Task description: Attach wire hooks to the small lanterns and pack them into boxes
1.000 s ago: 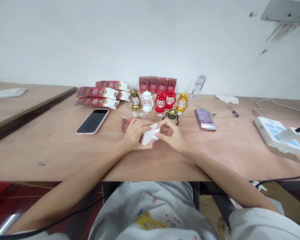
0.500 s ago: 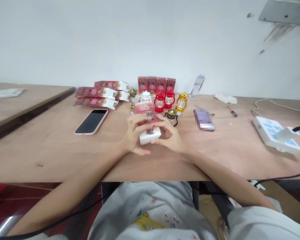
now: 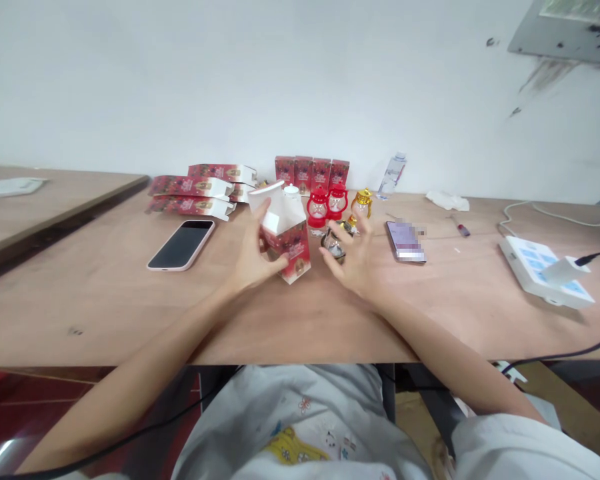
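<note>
My left hand (image 3: 253, 257) grips a small red printed carton (image 3: 286, 235), held upright above the table with its white top flaps standing open. My right hand (image 3: 353, 257) hovers just right of the carton, fingers spread, holding nothing. Directly behind its fingers stands a small black and gold lantern (image 3: 334, 244). Further back are two red lanterns (image 3: 327, 202), a gold lantern (image 3: 363, 200) and a white lantern (image 3: 292, 191), partly hidden by the carton.
Several upright red boxes (image 3: 312, 171) line the wall. Flat folded cartons (image 3: 195, 188) are stacked at the back left. A pink-cased phone (image 3: 181, 245) lies left, another phone (image 3: 405, 241) right. A white power strip (image 3: 545, 272), a water bottle (image 3: 391, 176) and a crumpled tissue (image 3: 444, 200) are on the right.
The carton went from lying flat under both hands to upright in my left hand with its flaps open. My right hand let go and moved right, fingers spreading.
</note>
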{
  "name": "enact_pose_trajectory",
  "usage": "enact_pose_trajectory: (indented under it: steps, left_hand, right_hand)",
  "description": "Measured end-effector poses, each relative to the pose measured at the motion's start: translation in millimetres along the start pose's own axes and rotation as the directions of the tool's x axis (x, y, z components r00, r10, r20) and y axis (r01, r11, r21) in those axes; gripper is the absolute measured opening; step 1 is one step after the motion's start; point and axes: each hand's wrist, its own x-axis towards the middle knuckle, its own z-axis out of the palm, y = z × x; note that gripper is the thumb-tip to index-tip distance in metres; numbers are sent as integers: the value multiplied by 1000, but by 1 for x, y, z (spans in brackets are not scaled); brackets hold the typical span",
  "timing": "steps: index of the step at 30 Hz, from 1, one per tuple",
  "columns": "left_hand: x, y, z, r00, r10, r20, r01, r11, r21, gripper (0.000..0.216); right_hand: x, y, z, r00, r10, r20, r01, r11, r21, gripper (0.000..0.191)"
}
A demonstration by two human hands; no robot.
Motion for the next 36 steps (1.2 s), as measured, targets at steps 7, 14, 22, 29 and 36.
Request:
enact_pose_trajectory:
  steps: [7,14,22,29,36]
  left_hand:
    - [0,7,4,990,-127,66,133,985,-110,90]
    - [-4,-1,11,994,-20,105,35,990,-138,91]
    - [-8,-7,12,986,-8,168,43,977,-209,93]
    - [-7,-8,16,996,29,87,-9,974,-226,83]
    - [-8,-9,19,991,73,110,-50,979,-199,85]
  right_hand:
    - [7,18,-4,930,208,305,-233,971,49,59]
    - [42,21,-41,970,216,-109,-184,952,245,64]
    - [86,-32,-19,976,139,165,-207,819,536,59]
    - [87,-35,-10,983,180,40,-183,924,337,63]
    - [87,-42,-17,944,64,322,-116,983,145,47]
